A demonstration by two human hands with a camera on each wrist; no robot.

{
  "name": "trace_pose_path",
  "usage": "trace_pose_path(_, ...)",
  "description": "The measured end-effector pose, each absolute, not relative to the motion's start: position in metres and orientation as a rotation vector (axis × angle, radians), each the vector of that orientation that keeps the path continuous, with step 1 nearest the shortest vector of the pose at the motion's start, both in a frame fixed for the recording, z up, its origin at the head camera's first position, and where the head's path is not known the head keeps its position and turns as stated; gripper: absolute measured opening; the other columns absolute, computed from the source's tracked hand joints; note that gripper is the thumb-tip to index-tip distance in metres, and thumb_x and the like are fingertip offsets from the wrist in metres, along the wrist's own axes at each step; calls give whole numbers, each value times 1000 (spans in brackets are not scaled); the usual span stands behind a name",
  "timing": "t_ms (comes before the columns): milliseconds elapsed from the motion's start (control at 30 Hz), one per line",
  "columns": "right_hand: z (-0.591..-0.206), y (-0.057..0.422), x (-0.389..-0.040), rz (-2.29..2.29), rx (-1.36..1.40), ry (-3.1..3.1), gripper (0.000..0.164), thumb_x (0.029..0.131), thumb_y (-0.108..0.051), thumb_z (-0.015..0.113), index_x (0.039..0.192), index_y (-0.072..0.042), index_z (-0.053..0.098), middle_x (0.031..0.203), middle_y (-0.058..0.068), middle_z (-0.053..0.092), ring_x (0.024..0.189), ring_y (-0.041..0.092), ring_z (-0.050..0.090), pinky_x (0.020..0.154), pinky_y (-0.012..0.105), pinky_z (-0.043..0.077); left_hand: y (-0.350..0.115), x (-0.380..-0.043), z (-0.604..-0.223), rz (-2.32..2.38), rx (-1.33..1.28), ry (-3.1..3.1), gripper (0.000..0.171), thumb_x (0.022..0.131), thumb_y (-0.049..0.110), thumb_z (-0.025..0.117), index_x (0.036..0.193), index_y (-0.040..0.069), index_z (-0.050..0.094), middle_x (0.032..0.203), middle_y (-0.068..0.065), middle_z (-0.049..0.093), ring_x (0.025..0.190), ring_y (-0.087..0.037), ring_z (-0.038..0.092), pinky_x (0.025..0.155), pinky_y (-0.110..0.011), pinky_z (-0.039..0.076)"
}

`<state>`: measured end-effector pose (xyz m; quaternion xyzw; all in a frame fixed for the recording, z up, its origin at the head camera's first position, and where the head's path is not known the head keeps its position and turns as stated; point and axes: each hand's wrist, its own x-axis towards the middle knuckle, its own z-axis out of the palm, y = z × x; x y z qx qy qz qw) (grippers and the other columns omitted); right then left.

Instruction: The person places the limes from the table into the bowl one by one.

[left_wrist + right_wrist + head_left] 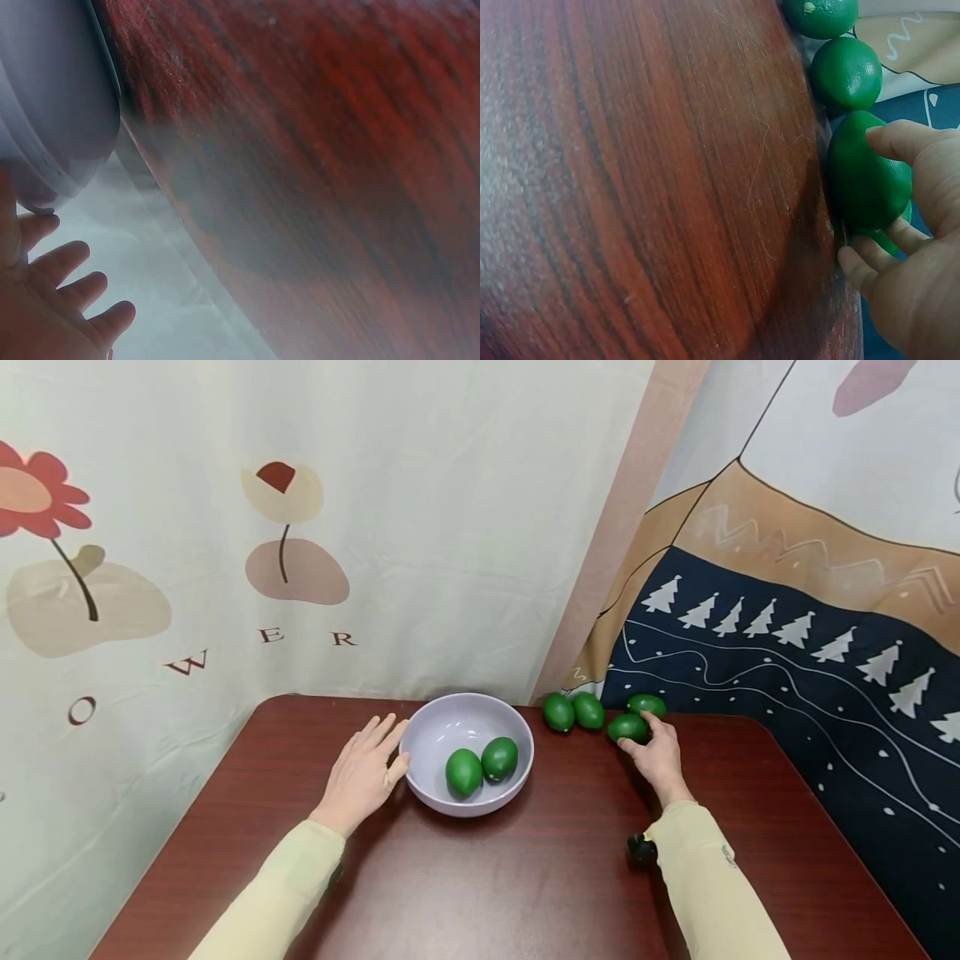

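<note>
A pale lavender bowl (431, 731) stands on the table with two green limes inside, one lime (463, 772) beside the other lime (499, 758). My left hand (363, 770) is at the bowl's left side, fingers extended and thumb at the rim; the left wrist view shows the bowl's outer wall (56, 82) above the spread fingers (64, 262). Toward the back right, my right hand (660, 758) holds a lime (626, 728) between thumb and fingers. Just behind it lies another lime (647, 704), partly covered by the fingers. In the right wrist view the thumb presses the held lime (866, 172).
Two more limes, a left one (558, 712) and a right one (588, 710), lie side by side near the back edge, between bowl and right hand. The dark red wooden table (480, 885) ends at a printed curtain (450, 568) behind.
</note>
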<state>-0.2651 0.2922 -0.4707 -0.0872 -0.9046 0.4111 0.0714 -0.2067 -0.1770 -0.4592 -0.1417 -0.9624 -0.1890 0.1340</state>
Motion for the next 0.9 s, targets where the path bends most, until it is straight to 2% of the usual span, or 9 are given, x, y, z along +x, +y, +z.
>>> trace_pose_path(667, -473, 291, -262, 1244, -338, -2693, 65, 92, -12, 73, 146, 9, 44, 145, 34, 31, 130, 47, 35, 115, 59, 32, -177, -207, -459, -543, -420, -2788, 56, 104, 32, 55, 154, 8, 50, 161, -18, 43, 152, -41, 31, 123, -58, 25)
trace_pose_path(900, -474, 291, -262, 1240, -311, -2710, 63, 92, -13, 74, 142, 9, 42, 143, 32, 40, 127, 47, 43, 114, 60, 35, -177, -207, -459, -539, -415, -2791, 56, 103, 32, 55, 154, 8, 50, 161, -18, 43, 152, -41, 31, 123, -58, 25)
